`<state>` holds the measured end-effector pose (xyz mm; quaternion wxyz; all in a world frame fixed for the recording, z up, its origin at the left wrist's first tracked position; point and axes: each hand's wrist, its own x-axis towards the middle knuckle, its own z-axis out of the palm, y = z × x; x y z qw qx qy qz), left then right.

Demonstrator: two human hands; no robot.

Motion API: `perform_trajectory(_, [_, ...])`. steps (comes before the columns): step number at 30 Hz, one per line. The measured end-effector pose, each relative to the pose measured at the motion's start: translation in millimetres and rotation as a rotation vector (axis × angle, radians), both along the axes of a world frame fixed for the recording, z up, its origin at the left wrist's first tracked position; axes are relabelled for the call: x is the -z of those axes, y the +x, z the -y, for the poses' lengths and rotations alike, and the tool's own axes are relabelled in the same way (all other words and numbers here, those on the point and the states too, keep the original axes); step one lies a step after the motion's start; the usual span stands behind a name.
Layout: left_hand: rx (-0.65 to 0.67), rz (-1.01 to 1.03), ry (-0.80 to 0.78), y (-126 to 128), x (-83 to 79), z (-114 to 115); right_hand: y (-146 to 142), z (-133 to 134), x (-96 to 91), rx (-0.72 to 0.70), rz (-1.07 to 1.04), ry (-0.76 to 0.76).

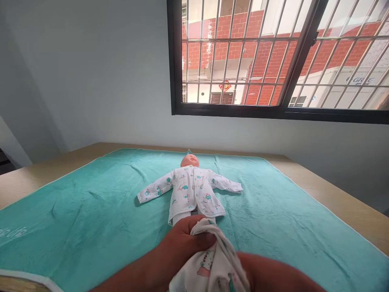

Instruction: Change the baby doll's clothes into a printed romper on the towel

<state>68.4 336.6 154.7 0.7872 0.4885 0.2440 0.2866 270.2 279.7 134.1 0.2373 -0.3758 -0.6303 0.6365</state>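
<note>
L hand (184, 237) has a printed cloth (209, 265) clenched btwn thumb & fingers, low ctr of view; R hand (247, 265) is mostly hidden by that same cloth, so can't tell if it's gripping. Pale wall (115, 73) fills the bkgd. Light wood table (334, 198) sits below, bare wood showing at L & R sides. Dark-framed window (299, 61), upper R, has metal bars (229, 39) across it, w/ a red brick bldg (267, 71) outside. Teal blanket (100, 211) w/ pale edging covers most of the table, a few wrinkles in it. Doll (190, 160) lies on its back abt mid-blanket, head twd the wall, just beyond L hand. White jacket (184, 190) is on the doll, sleeves spread out to both sides, front edges parted near the hem; white legs show under it, partly hidden by L hand. Held cloth is bunched, also white w/ small pics, similar to the jacket's. White lettering (13, 232) on the blanket, far L, cut off at frame edge.
</note>
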Motion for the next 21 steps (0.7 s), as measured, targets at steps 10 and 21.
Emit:
perform_trajectory(10, [0.258, -0.28, 0.247, 23.0, -1.3, -76.8, 22.4, -73.0, 42.9, 0.464, -0.526, -0.123])
perform_trajectory(21, [0.122, 0.169, -0.196, 24.3, 30.0, -73.9, 17.2, -65.2, 59.0, 0.52, -0.532, -0.214])
